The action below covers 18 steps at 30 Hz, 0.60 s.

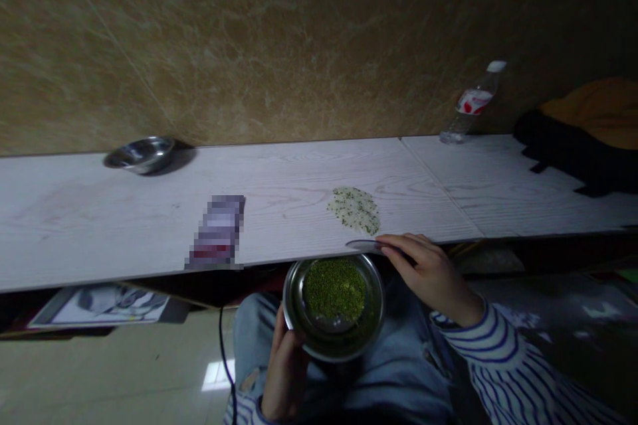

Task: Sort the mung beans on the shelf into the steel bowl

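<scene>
My left hand (289, 365) grips the left rim of a round metal bowl (376, 322), its thumb over the edge. Small green beans (333, 289), like mung beans, lie inside. The bowl is over my lap, just under the table's front edge. In my right hand (428, 269), thumb and fingers pinch a thin, flat, rounded piece (363, 245); its exact kind is unclear. That piece is at the table edge, above the bowl's far rim. Just beyond it, a thin patch of white grains mixed with green beans (355, 210) is spread on the white table (289, 212).
A second metal bowl (142, 156) stands at the back left by the marbled wall. A blurred-out purple rectangular item (216, 232) lies nearer. At the back right are a plastic bottle (473, 103) and a black and orange cloth item (588, 136). A black cable (222, 345) hangs below.
</scene>
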Motion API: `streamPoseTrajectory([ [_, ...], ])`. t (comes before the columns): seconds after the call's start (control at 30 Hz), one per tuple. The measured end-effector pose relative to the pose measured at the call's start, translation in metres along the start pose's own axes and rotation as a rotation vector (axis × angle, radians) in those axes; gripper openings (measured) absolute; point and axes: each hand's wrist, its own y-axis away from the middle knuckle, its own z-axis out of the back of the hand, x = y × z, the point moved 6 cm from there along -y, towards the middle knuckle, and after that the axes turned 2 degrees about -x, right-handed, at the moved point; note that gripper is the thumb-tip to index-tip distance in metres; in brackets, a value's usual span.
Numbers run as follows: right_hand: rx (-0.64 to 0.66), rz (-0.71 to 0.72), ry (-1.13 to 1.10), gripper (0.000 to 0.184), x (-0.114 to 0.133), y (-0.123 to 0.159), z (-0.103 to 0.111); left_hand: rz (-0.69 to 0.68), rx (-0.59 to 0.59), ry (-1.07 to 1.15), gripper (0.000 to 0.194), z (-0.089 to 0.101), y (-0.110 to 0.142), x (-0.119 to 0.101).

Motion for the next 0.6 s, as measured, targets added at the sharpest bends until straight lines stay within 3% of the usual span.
streamPoseTrajectory([
  [0.13, -0.045, -0.036, 0.009, 0.021, -0.01, 0.007, 0.008, 0.0, -0.036, 0.011, 0.064, 0.002, -0.001, 0.006],
  [0.33, -0.091, -0.104, 0.032, 0.021, -0.022, 0.015, 0.018, 0.072, -0.04, -0.016, 0.066, -0.013, 0.003, 0.022],
  [0.43, -0.113, -0.135, 0.044, 0.023, -0.029, 0.018, 0.022, 0.065, -0.072, -0.06, 0.062, -0.016, 0.004, 0.019],
  [0.6, -0.154, -0.192, 0.052, 0.025, -0.044, 0.022, 0.028, 0.031, -0.029, -0.105, 0.06, -0.019, 0.004, 0.008],
])
